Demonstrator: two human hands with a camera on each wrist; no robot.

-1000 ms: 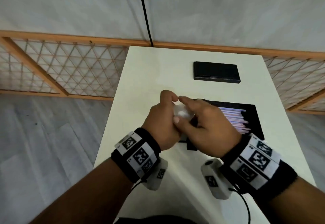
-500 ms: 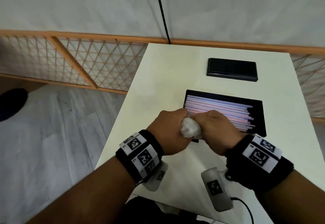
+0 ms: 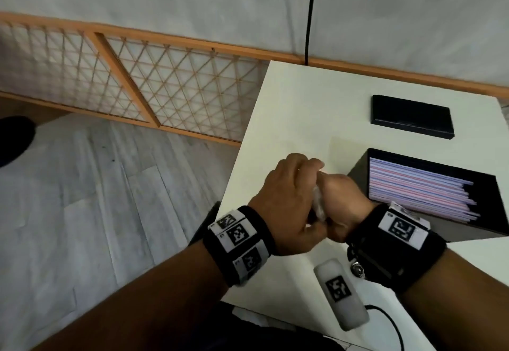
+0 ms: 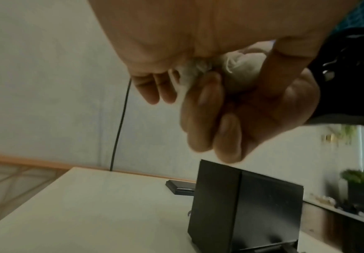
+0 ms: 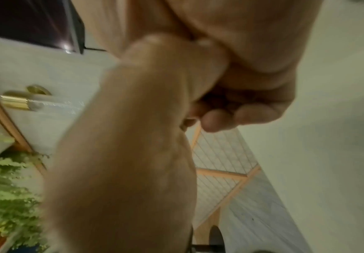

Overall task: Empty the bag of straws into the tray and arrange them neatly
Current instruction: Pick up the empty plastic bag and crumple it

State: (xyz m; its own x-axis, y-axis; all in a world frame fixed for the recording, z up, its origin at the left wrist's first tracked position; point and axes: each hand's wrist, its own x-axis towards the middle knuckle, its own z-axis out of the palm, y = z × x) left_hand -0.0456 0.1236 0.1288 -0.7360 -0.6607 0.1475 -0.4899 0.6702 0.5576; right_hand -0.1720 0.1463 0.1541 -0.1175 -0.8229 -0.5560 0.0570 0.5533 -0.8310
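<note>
The emptied clear plastic bag is crumpled into a small wad squeezed between both hands, above the table just left of the tray. My left hand covers it from the left with fingers curled over it. My right hand closes round it from the right; in the left wrist view its fingers wrap under the bag. The black tray holds several pink, white and blue straws lying side by side in a row, their right ends uneven.
A flat black box lies on the white table behind the tray. The table's left edge is close to my left hand, with grey floor and a wooden lattice fence beyond. A black cable runs down the wall.
Both hands have stayed pressed together and squeezed the bag tighter, so less of it shows. They have shifted off the tray to its left, and my view has swung left.
</note>
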